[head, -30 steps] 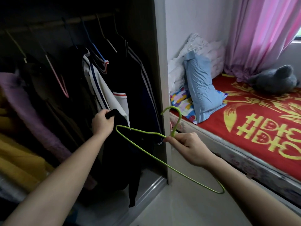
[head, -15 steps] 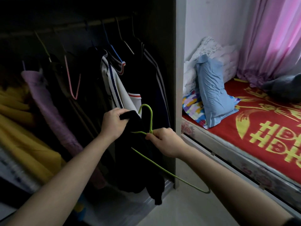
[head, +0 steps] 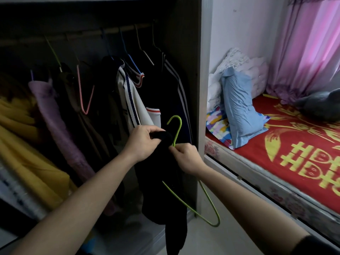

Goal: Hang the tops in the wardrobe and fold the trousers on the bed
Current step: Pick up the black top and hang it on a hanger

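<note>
Before the right end of the open wardrobe [head: 184,52] hangs a black top [head: 160,181] — its upper edge gripped in the curled fingers of the left hand [head: 142,139] — while the right hand [head: 185,157] pinches the neck of a green wire hanger [head: 178,131] against it.

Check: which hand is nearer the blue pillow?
Right. The right hand is left of the blue pillow, pinching the green hanger; the left hand is farther left, gripping the black top.

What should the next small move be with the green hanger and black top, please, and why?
Probably feed the bare arm of the green hanger into the black top: the left hand grips its bunched fabric by the hook, the right hand pinches the hanger's neck.
</note>
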The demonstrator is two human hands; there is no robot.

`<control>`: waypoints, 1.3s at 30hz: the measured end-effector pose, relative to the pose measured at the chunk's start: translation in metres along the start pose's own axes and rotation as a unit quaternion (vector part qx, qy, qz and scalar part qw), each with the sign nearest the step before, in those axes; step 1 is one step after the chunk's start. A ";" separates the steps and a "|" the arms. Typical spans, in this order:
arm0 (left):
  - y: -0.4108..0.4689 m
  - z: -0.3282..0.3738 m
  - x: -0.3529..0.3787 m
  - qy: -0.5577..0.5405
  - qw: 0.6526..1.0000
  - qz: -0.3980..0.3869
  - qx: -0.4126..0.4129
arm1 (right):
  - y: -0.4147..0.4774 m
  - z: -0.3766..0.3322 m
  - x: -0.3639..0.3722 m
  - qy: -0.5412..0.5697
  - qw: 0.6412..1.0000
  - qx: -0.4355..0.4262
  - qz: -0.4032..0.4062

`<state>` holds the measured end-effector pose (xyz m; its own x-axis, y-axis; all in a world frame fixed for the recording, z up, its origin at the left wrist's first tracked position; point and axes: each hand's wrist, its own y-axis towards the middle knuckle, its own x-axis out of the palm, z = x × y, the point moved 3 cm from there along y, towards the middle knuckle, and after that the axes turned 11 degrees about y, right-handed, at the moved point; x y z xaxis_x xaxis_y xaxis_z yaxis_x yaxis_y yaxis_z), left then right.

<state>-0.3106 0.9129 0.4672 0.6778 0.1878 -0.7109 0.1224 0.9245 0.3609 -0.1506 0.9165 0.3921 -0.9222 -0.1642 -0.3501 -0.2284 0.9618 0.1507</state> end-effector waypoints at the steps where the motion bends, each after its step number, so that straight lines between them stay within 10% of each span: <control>1: 0.000 0.000 -0.001 -0.008 1.000 -0.018 0.003 | 0.002 -0.005 -0.007 0.012 0.999 -0.031 0.025; 5: 0.008 -0.015 -0.023 0.066 0.992 -0.108 0.011 | 0.001 -0.027 -0.031 0.115 0.980 -0.146 0.065; 12: 0.039 -0.010 -0.040 0.336 0.926 -0.017 0.174 | 0.000 -0.054 -0.047 0.138 0.967 -0.215 0.018; 24: 0.036 0.049 0.000 0.270 0.938 0.101 0.191 | -0.003 -0.039 -0.044 0.264 0.954 -0.132 0.049; 30: 0.037 0.043 -0.004 0.204 0.959 0.123 0.151 | -0.010 -0.038 -0.047 0.256 0.957 -0.009 -0.135; 39: 0.046 -0.001 -0.028 -0.005 0.990 0.138 -0.005 | -0.028 0.009 -0.036 0.436 0.821 0.158 -0.333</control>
<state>-0.3245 0.9502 0.5034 0.6910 0.4313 -0.5801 -0.0755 0.8411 0.5355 -0.1086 0.8969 0.3922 -0.5309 -0.6386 0.5571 -0.8066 0.5824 -0.1011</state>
